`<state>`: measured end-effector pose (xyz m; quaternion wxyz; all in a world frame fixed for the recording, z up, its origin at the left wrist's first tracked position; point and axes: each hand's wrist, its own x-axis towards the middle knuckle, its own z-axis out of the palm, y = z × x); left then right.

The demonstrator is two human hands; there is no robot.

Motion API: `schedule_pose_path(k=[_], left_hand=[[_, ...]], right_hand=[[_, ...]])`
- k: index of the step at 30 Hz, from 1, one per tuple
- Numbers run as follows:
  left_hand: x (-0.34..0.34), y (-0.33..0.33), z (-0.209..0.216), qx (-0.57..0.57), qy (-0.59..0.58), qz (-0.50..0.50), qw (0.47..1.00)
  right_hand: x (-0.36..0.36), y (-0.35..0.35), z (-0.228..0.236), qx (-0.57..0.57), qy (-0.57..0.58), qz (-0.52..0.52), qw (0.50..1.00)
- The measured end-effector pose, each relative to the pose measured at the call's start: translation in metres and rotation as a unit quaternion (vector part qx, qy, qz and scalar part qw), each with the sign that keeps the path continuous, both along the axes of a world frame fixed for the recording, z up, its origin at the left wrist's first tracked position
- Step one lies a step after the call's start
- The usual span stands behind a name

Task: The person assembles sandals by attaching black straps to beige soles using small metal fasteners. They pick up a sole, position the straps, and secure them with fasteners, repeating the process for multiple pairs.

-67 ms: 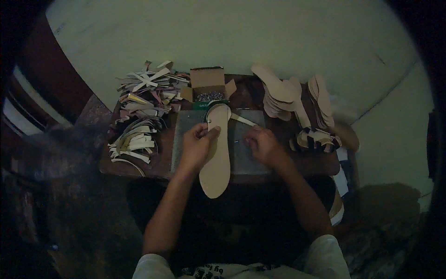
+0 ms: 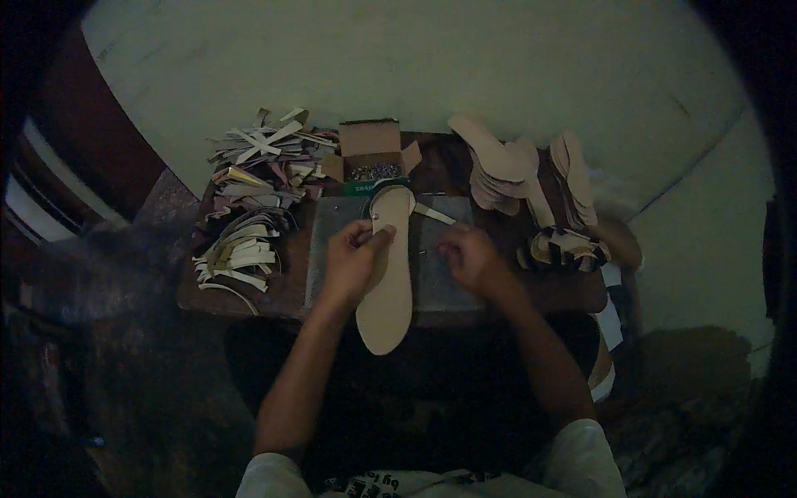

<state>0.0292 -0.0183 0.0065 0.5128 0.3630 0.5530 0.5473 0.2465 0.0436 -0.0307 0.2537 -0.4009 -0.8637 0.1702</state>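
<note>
My left hand (image 2: pixel 354 259) is closed on a tan shoe insole (image 2: pixel 387 286), thumb on its upper face. The insole slants slightly, its rounded near end past the table's front edge. A strap loops round its far end, and the pale strap tail (image 2: pixel 434 214) sticks out to the right. Near the insole's far left edge shows a small shiny rivet or tack (image 2: pixel 376 217). My right hand (image 2: pixel 471 256) is closed, fingertips bent together beside the strap tail; what they grip, if anything, is hidden. Left of those fingertips is a tiny shiny piece (image 2: pixel 422 251), over the grey slab (image 2: pixel 332 249).
Behind the slab, an open cardboard box (image 2: pixel 371 137) contains many small metal fasteners (image 2: pixel 374 172). Piles of cut straps (image 2: pixel 249 249) cover the table's left side. Stacked insoles (image 2: pixel 496 162) lie at the far right, with a strapped sandal piece (image 2: pixel 564 247) nearer. A wall (image 2: pixel 398 58) rises behind.
</note>
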Motion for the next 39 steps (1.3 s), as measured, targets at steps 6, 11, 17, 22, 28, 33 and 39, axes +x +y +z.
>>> schedule_pose_path(k=[6, 11, 17, 22, 28, 33, 39], left_hand=[[0.007, -0.003, -0.008, 0.024, 0.005, -0.037, 0.999], [0.029, -0.006, -0.011, 0.070, -0.091, -0.024, 0.993], [0.039, -0.010, -0.005, 0.077, -0.196, -0.042, 0.977], [0.041, -0.012, -0.005, 0.094, -0.194, -0.048, 0.975], [0.045, -0.015, 0.004, 0.114, -0.196, -0.032, 0.973], [0.042, -0.017, 0.004, 0.102, -0.153, -0.030, 0.983], [0.043, -0.015, 0.001, 0.140, -0.160, -0.032, 0.977]], right_hand=[[-0.002, -0.020, 0.049, -0.008, 0.182, 0.048, 0.982], [-0.006, -0.026, 0.051, -0.147, 0.296, 0.006, 0.944], [-0.007, -0.027, 0.057, -0.193, 0.351, 0.025, 0.916], [-0.009, -0.027, 0.058, -0.174, 0.357, 0.054, 0.916], [-0.011, -0.028, 0.054, -0.167, 0.372, 0.037, 0.912], [-0.013, -0.032, 0.054, -0.159, 0.394, 0.036, 0.904], [-0.013, -0.031, 0.055, -0.160, 0.379, 0.024, 0.911]])
